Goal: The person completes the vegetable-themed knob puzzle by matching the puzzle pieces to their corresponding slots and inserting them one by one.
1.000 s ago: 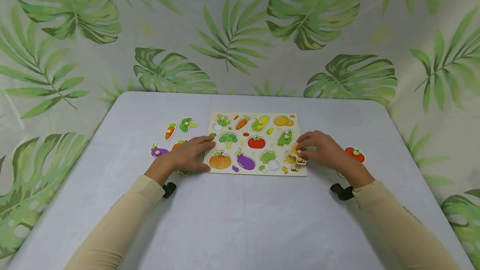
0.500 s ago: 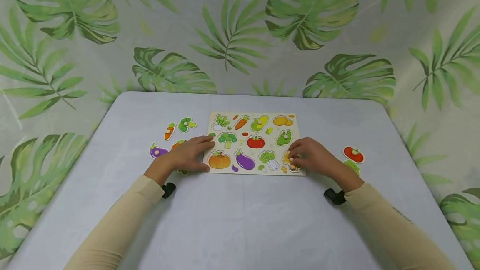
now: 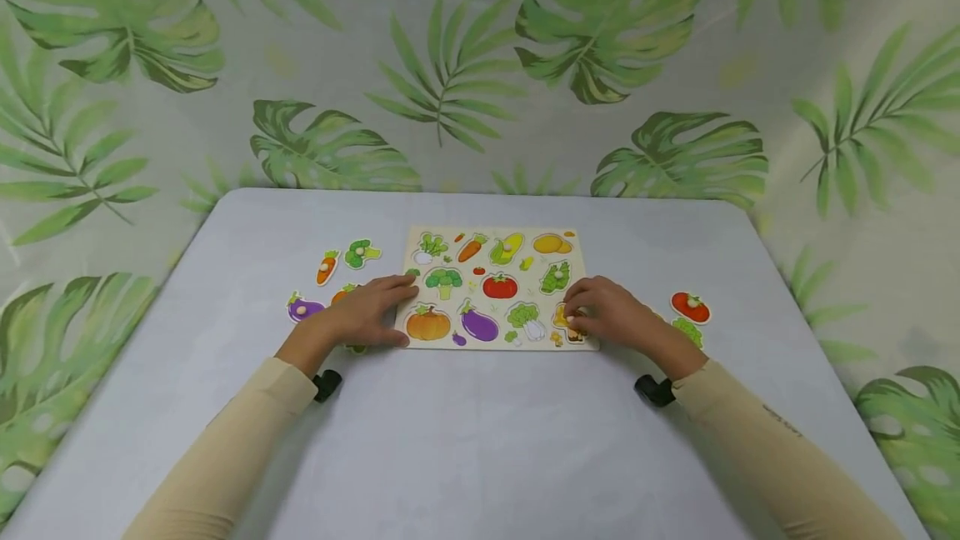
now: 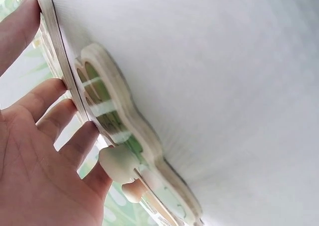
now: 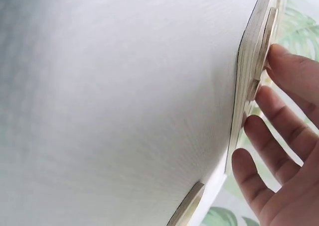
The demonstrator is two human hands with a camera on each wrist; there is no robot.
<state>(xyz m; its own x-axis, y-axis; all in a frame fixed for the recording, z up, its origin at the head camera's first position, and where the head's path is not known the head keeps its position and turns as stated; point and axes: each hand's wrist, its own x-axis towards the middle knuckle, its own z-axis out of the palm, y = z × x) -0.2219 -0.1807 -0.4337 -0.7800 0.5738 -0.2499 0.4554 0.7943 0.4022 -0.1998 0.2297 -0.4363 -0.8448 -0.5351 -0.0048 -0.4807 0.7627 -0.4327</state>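
Observation:
A wooden vegetable puzzle board (image 3: 528,288) lies mid-table. My left hand (image 3: 365,312) rests along its left edge, fingers extended; in the left wrist view the fingertips touch the board's side (image 4: 62,54). At the lower right corner, my right hand (image 3: 611,315) pinches a mushroom puzzle piece (image 3: 576,336) over the printed mushroom. The right wrist view has thumb and finger at this piece (image 5: 267,42), which sits above the board's surface level. Whether it is seated in its recess I cannot tell. The knob is mostly hidden by my fingers.
Left of the board lie a carrot piece (image 3: 327,267), a broccoli piece (image 3: 363,253) and an eggplant piece (image 3: 302,307); others are partly under my left hand. To the right are a tomato piece (image 3: 691,307) and a leafy green piece (image 3: 687,332). A leaf-print cloth (image 3: 450,90) hangs behind.
My right hand has brought the mushroom piece left and down onto the printed mushroom. My left hand stays at the board's edge. The head view has shifted slightly.

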